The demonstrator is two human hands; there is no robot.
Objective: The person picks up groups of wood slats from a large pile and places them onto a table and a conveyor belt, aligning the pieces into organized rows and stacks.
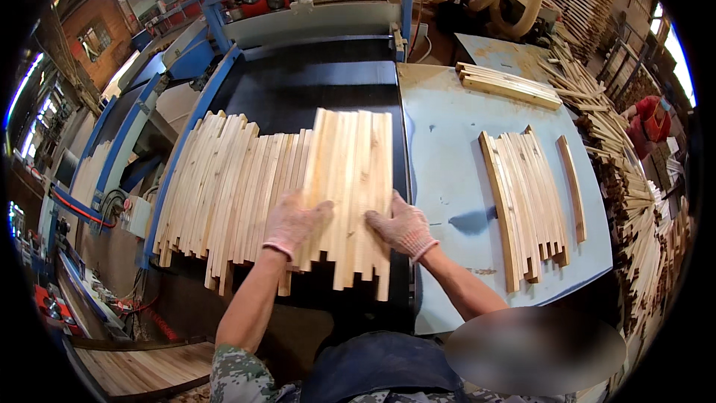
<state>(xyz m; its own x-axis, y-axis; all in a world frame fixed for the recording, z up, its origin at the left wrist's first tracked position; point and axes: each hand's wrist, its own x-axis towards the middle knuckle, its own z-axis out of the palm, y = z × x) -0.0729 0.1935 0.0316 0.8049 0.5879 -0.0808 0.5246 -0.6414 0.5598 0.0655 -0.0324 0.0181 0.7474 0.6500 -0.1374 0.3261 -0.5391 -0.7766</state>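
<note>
Both my hands wear pale knit gloves and press a bundle of wooden strips (350, 186) between them from its two sides. On the bundle's left side is my left hand (294, 222), its thumb lying over the front strips. My right hand (403, 225) grips the right edge, thumb also on top. The bundle is at the right end of a row of wooden strips (224, 186) laid side by side on the black conveyor belt (321, 82). Their near ends are uneven. Whether the bundle rests on the belt or is slightly raised, I cannot tell.
Right of the belt, a pale blue table (447, 179) carries a group of strips (526, 201), a single strip (572, 188) and a small stack (509, 86). Blue frame rails (195, 130) edge the belt. Scrap wood (634, 201) is heaped far right, near a person in red (651, 125).
</note>
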